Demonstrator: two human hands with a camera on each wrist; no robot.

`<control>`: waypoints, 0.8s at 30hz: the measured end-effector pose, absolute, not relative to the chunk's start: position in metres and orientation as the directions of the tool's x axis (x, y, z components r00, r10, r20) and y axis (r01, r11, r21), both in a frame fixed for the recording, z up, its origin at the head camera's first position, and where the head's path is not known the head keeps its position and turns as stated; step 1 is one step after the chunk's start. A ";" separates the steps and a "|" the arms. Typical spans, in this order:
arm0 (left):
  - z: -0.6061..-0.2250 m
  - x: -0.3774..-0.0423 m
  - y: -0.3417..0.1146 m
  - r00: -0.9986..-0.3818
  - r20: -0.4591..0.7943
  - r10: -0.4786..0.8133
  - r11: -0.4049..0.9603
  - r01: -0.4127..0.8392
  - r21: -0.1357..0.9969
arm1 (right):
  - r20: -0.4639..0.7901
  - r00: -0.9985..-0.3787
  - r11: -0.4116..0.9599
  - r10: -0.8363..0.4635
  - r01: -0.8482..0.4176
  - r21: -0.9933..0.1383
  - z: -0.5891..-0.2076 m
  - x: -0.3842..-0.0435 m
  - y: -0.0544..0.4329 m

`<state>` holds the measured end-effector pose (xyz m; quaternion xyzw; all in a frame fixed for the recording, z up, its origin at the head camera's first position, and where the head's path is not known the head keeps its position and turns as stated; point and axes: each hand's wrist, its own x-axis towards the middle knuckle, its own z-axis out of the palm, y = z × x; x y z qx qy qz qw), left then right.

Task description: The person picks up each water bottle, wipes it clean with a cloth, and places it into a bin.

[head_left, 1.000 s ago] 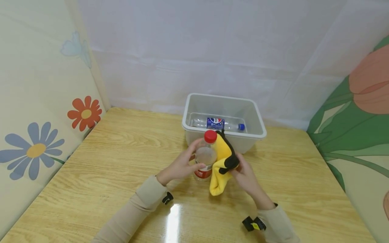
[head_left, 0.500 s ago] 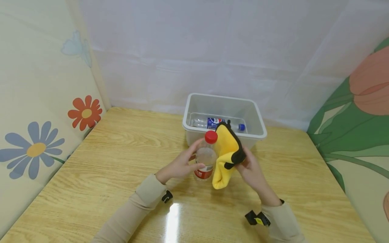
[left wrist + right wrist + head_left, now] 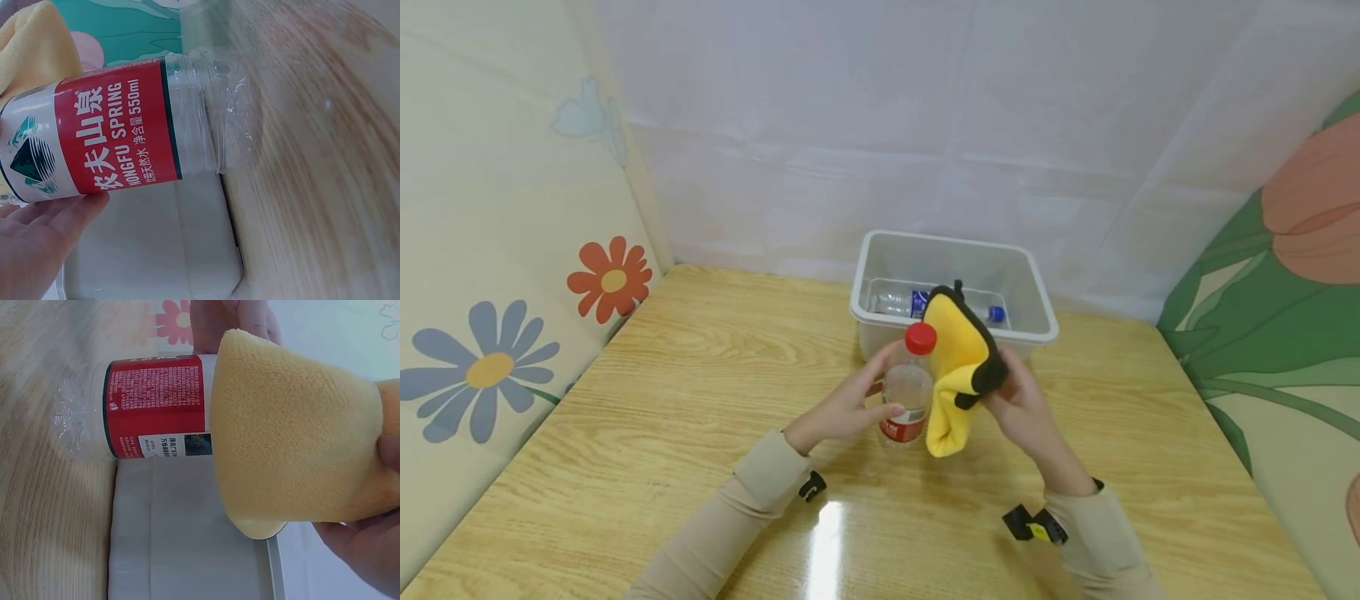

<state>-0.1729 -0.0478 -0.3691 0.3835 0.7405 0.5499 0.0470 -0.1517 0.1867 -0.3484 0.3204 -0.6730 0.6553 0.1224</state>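
Note:
A clear plastic water bottle with a red cap and a red-and-white label stands upright in front of the bin. My left hand grips its side, thumb in front and fingers behind. The left wrist view shows the bottle's base close to the wood; whether it touches is unclear. A yellow cloth with black edging is held in my right hand, bunched just right of the bottle. In the right wrist view the cloth covers the bottle's upper part; I cannot tell if they touch.
A grey plastic bin sits behind the hands against the white backdrop. Inside lies another clear bottle with a blue label and blue cap, partly covered by the cloth. Flowered panels flank the wooden table on both sides.
The right hand has moved the cloth slightly up and to the right, so it now hides much of the binned bottle's label. The left hand and its bottle have stayed nearly still.

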 end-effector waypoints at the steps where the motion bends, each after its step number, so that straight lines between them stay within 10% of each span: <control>1: -0.373 -0.175 -0.048 -0.707 0.347 0.617 0.108 0.512 0.852 | 0.585 -0.763 -0.065 -0.276 -0.592 -0.803 -0.348 -0.152 0.187; 24: -0.386 -0.180 -0.048 -0.736 0.395 0.549 0.163 0.558 0.813 | 0.509 -0.799 0.051 -0.320 -0.551 -0.833 -0.353 -0.155 0.187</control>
